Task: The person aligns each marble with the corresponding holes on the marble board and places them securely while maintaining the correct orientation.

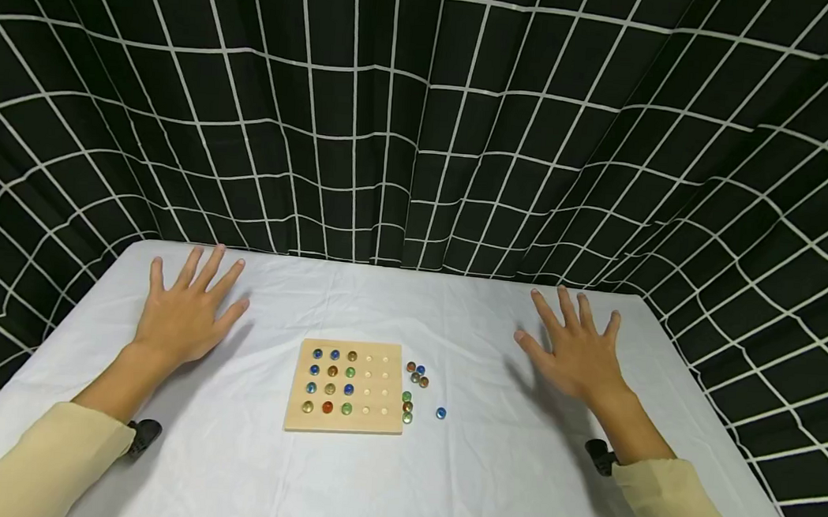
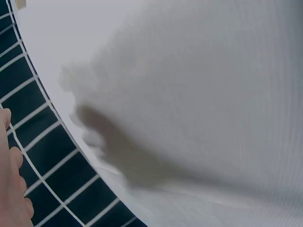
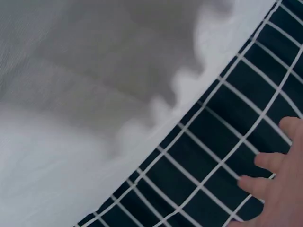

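A light wooden board (image 1: 373, 422) with rows of round hollows lies on the white cloth. Glass marbles fill its three left columns, such as a red marble (image 1: 327, 407) in the front row; the two right columns hold bare hollows. Several loose marbles lie just right of the board, and a blue marble (image 1: 441, 413) sits apart from them. To the left, my left hand (image 1: 181, 315) hovers over the cloth with fingers spread, holding nothing. My right hand (image 1: 581, 352) is likewise spread above the cloth on the right. Both wrist views show fingers at their edge and a hand's shadow.
The white-covered table (image 1: 513, 502) ends at the back against a black curtain (image 1: 422, 132) with a white grid, which also surrounds both sides. A dark strap device (image 1: 144, 436) is worn on the left wrist, another (image 1: 599, 457) on the right.
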A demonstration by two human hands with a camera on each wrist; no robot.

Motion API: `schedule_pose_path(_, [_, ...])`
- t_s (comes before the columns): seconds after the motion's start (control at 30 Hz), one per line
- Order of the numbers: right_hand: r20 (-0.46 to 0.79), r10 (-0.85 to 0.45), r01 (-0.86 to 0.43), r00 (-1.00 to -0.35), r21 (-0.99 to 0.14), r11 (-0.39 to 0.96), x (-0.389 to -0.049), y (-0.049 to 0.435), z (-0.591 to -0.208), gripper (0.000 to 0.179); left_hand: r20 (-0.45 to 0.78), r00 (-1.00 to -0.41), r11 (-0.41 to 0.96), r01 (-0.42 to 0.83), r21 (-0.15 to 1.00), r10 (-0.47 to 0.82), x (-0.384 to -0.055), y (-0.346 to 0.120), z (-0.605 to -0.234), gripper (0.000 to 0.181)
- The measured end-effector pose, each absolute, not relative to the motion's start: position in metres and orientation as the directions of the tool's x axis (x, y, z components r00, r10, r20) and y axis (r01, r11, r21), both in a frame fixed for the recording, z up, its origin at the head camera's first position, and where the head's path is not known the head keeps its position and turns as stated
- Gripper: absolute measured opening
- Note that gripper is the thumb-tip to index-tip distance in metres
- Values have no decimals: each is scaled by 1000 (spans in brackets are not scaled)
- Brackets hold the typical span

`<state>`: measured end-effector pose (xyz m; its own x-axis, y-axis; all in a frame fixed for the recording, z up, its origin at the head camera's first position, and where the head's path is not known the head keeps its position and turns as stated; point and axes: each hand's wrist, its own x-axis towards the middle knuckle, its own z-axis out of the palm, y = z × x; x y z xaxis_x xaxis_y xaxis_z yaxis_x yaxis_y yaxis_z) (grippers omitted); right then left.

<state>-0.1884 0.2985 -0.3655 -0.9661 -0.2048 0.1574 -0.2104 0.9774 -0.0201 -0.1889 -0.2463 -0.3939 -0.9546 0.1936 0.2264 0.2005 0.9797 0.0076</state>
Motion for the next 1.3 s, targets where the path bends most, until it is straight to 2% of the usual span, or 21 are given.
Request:
schedule_pose_path(0.23, [138, -272, -284, -952, -75, 956, -180, 283, -360, 74, 206, -935, 956, 294, -6, 289, -179, -232, -393, 66])
schedule_pose_path(0.63, [155, -493, -517, -856, -260, 815, -176, 273, -367, 72, 83, -901, 900, 432, 63, 426, -161, -206, -397, 66])
schedule_pose_path(0.8, [114, -515, -518, -850, -361, 775, -173, 267, -368, 74, 60, -886, 879, 465, 106, 461, -158, -198, -401, 64])
schedule_pose_path(1.03, [72, -552, -486, -831, -579, 655, -171, 255, -372, 69, 46, -862, 853, 507, 125, 505, -157, -193, -404, 65])
schedule_pose_path(1.3, [29, -612, -463, -791, -682, 566, -167, 240, -381, 59, -5, -848, 835, 520, 181, 529, -154, -189, -404, 67])
